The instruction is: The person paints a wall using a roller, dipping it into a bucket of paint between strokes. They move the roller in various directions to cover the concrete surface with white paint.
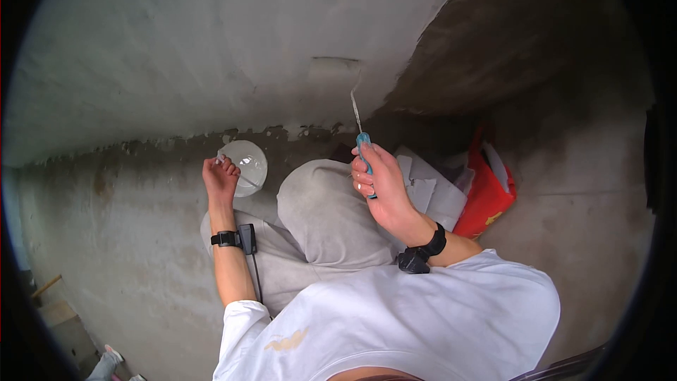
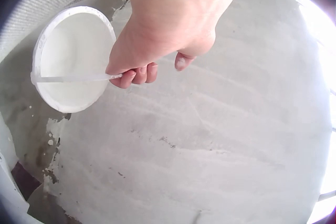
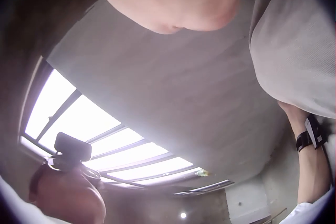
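Note:
The left hand (image 1: 223, 178) has its fingers curled round the thin handle (image 2: 79, 79) of a white bucket (image 1: 255, 159). In the left wrist view, the bucket (image 2: 79, 40) holds something white, and the left hand (image 2: 163, 29) is beside its rim. The right hand (image 1: 381, 187) grips the blue handle (image 1: 364, 142) of a paint roller, its metal rod (image 1: 355, 109) rising to a pale roller head (image 1: 335, 69) against the grey wall (image 1: 233, 42). In the right wrist view, only part of the right hand (image 3: 173, 3) shows; the roller is hidden.
A red bag (image 1: 486, 194) and crumpled white packaging (image 1: 434, 190) lie on the floor right of the bent knees. A darker wall section (image 1: 508, 35) adjoins at the right. Another person's leg (image 1: 104, 367) shows at lower left. Bright windows (image 3: 115, 145) appear in the right wrist view.

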The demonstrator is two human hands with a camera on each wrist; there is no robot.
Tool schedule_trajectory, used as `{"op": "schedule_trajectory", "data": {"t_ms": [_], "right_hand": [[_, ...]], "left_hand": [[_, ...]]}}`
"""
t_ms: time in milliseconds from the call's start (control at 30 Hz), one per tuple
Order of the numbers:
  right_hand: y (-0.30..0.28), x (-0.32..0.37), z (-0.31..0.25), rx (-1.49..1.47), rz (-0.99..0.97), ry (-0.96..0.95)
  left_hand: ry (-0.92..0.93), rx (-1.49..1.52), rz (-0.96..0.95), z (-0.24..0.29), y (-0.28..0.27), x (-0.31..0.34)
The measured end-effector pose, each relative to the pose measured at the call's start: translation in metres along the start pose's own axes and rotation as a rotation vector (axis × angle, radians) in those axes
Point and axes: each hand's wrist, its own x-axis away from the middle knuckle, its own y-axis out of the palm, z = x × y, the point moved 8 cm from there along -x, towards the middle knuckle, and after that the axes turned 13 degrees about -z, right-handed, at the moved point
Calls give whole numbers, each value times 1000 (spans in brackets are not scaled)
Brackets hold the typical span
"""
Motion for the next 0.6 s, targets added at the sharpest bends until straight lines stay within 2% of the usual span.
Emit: {"op": "schedule_trajectory", "data": {"t_ms": [267,600], "right_hand": [[39,31,-42,150,-78,-276],[92,55,-102,219,-235,-472]], "left_hand": [[-2,-23,20,-2,-3,-4],[3,-29,48,-4,-6,-7]]}}
